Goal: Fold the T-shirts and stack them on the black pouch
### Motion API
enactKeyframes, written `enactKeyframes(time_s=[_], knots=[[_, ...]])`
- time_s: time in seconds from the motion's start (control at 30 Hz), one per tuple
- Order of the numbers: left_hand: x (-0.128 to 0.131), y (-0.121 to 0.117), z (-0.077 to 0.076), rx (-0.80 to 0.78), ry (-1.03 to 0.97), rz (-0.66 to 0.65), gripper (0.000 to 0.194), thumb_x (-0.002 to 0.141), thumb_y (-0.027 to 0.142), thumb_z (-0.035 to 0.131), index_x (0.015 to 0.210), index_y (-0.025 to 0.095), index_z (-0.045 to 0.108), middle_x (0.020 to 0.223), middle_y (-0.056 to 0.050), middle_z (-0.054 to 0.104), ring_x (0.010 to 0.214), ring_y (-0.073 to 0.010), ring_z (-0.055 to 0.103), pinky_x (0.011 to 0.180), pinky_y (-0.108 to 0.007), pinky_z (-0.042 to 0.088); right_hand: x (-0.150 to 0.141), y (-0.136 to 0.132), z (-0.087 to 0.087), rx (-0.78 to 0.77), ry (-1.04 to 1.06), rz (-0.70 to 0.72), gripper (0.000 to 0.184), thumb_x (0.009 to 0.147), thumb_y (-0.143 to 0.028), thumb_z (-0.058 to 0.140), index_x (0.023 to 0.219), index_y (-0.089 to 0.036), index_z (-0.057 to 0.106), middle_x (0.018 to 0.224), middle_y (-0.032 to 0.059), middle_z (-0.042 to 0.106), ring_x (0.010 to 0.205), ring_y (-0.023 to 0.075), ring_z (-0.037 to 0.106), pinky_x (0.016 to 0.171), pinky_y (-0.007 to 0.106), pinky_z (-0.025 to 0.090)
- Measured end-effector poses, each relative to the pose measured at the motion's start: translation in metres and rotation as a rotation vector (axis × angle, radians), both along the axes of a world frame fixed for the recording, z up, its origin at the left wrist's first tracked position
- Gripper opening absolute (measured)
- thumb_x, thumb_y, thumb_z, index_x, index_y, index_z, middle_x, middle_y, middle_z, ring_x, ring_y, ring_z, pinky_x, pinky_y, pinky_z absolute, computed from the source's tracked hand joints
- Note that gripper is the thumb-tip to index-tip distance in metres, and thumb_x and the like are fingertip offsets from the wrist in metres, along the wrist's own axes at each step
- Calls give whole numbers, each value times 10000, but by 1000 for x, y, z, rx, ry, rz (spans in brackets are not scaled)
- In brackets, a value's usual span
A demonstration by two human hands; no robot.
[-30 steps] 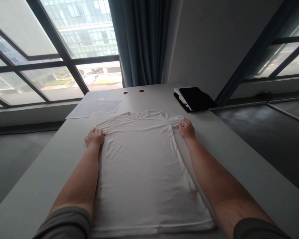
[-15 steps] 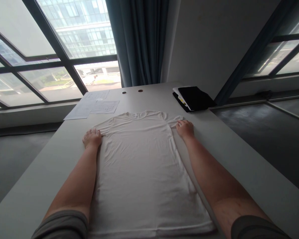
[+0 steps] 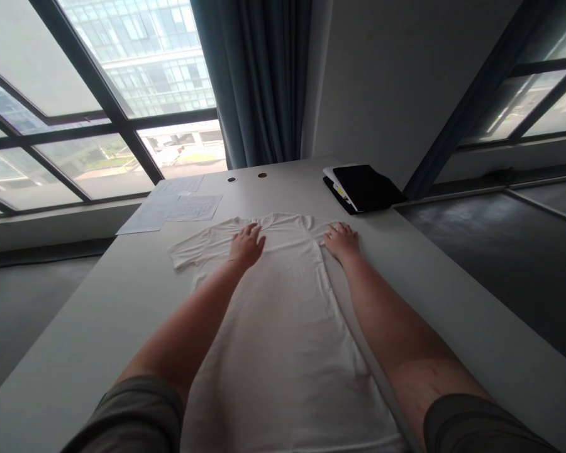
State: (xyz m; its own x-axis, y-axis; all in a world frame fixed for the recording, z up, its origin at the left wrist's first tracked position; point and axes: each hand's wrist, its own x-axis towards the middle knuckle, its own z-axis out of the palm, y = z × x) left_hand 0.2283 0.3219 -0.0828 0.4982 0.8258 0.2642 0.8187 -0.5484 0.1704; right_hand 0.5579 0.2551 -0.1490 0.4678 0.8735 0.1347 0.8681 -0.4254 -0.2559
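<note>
A white T-shirt (image 3: 287,327) lies flat on the pale table (image 3: 94,314), collar away from me. My left hand (image 3: 246,244) rests flat on the shirt just left of the collar, fingers stretched out. My right hand (image 3: 341,241) lies flat on the shirt's right shoulder and sleeve, fingers spread. The left sleeve (image 3: 187,250) lies spread out, free of my hand. Neither hand grips anything.
Several sheets of paper (image 3: 170,209) lie at the far left of the table. A black folder on white papers (image 3: 363,187) sits at the far right corner. Two round cable holes (image 3: 246,177) are near the back edge. Windows and a dark curtain stand behind.
My left hand left the left sleeve and moved right to the shirt beside the collar. My right hand shifted slightly inward and now lies flat.
</note>
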Motion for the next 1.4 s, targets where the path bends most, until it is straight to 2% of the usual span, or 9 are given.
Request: enactKeyframes(time_s=[0.1,0.17,0.3,0.5,0.73,0.93,1.13,1.27,1.4], knots=[[81,5,-6,-85,85,-136,575,1043,447,382,1538,169,473,1649,-139,402,1476,-313,394,1183,-484,338,2,2,-1,-51,24,-90,602,1031,-479,359,1559,-222,489,1672,185,327,1539,384,247,1208,651,186],[121,12,-12,-126,122,-165,622,1041,449,362,1585,148,402,1683,-137,341,1533,-303,316,1227,-482,286,5,0,-1,-71,28,-109,608,1034,-462,347,1573,-205,465,1675,191,318,1548,379,229,1212,648,179],[159,30,-25,-241,134,-90,679,1044,484,255,1639,161,300,1725,-115,241,1585,-285,221,1268,-489,222,10,-4,4,-79,38,-118,571,1031,-356,342,1563,-196,468,1668,153,351,1553,351,214,1208,669,176],[165,41,-39,-258,161,-39,725,996,619,293,1654,314,287,1745,-55,184,1604,-358,123,1267,-628,84,19,-3,10,75,60,-124,395,986,-235,444,1274,-194,712,1480,151,586,1497,350,319,1179,634,254],[167,35,-39,-128,94,-9,638,982,624,340,1573,405,436,1748,-19,180,1602,-413,46,1222,-727,-14,29,9,8,254,42,-108,330,907,-172,522,1143,-131,750,1283,185,695,1312,325,534,1141,538,351],[170,39,-40,-266,105,82,713,969,696,285,1610,395,371,1739,-61,213,1587,-446,105,1209,-738,32,35,12,6,498,145,-93,372,872,-135,516,1165,-109,744,1244,183,693,1171,287,627,1067,396,472],[166,35,-36,-201,76,39,641,990,632,324,1571,386,438,1721,-58,264,1588,-404,136,1211,-731,72,38,17,0,670,227,18,433,808,-94,538,1187,-140,741,1241,166,680,1199,286,615,1108,415,467],[168,17,-28,-61,28,-28,507,1019,491,351,1453,333,561,1610,-65,462,1498,-295,352,1231,-592,209,45,19,-8,676,396,-57,462,718,-113,591,1146,-153,759,1211,153,677,1101,280,650,1036,420,519],[175,-8,-28,-90,31,-47,467,1016,483,379,1368,280,608,1522,-98,547,1388,-294,462,1174,-544,311,49,22,-12,713,677,-188,500,665,-185,655,1158,-203,734,1153,82,678,1037,245,663,944,392,558]])
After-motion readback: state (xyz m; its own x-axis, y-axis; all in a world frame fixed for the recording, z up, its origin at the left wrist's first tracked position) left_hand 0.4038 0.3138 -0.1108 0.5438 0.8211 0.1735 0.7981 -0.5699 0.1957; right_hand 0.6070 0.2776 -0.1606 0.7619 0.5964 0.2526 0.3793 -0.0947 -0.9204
